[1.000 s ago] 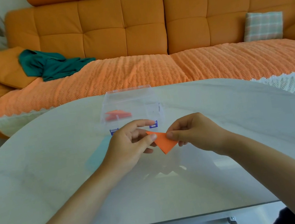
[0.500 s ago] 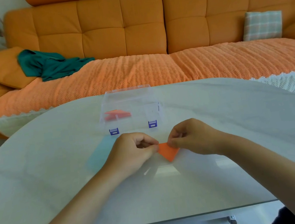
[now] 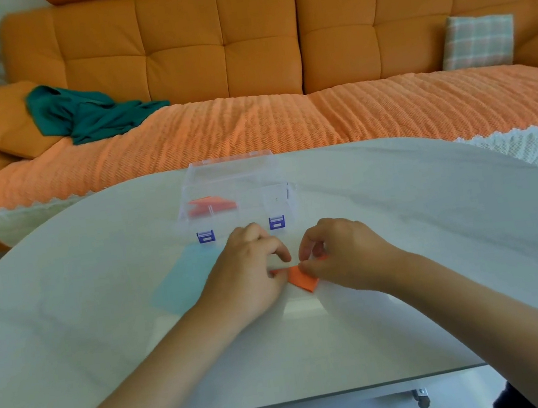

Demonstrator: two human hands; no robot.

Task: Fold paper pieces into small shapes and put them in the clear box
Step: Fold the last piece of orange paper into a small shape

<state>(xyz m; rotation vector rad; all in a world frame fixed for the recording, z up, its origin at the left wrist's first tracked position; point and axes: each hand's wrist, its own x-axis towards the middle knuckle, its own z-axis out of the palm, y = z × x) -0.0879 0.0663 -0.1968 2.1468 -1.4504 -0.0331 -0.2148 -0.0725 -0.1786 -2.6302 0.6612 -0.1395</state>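
The left hand [image 3: 250,275] and right hand [image 3: 347,255] both pinch the orange paper piece [image 3: 302,280], pressed to the tabletop [image 3: 440,249] between their fingers [image 3: 275,249], probably to firm a crease. The clear box [image 3: 230,162] sits just beyond the fingers, for easy dropping.

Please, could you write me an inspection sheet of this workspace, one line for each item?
Surface: white glossy oval table.
Job's things: orange paper lies on the table between both hands; clear box stands beyond it, with folded orange pieces in its left part; light blue sheet lies flat beside the left hand.
Clutter: nothing seen.
Hands: left hand and right hand both pinch the orange paper.
Cables: nothing seen.
Surroundings: orange sofa behind the table, with a teal cloth and a checked cushion on it.
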